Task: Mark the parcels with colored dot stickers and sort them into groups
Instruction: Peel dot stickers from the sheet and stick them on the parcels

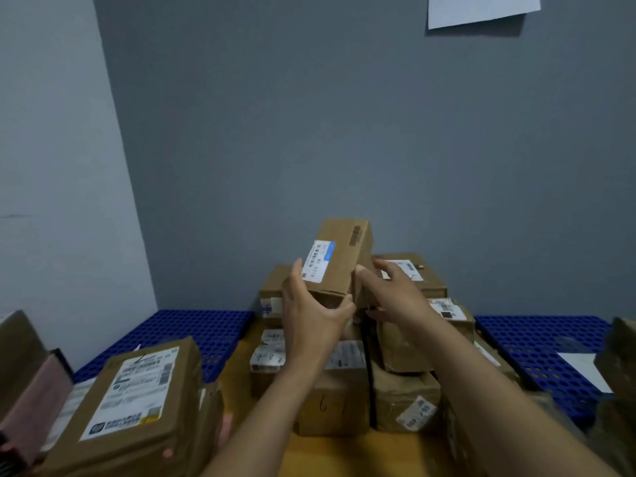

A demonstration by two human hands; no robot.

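- Nearest us, at seven o'clock, a big box (137, 401) lies flat with its printed label facing up; a pink box (31, 401) sits just beside it at eight o'clock.
- At the centre, our left hand (309, 304) grips the near end of a small box (340, 259), fingers on one side and thumb on the other. It holds the box tilted above the pile (330, 390), white label (318, 259) towards us.
- Our right hand (392, 290) is open, fingers spread, its thumb against the small box's right side.
- We judge the step to be taking one parcel off the pile and reading its label to choose its group.
- Next we need a dot sticker on this parcel, but no sticker sheet is in view. One hand will have to let go and fetch it while the other keeps the parcel steady.
- Under the pile is a wooden table (309, 456), with blue perforated mats at nine o'clock (192, 332) and three o'clock (537, 346). The right mat carries a white sheet (581, 370).
- Behind, at twelve o'clock, stands a grey wall (344, 132) with a paper notice (481, 8) pinned at one o'clock.
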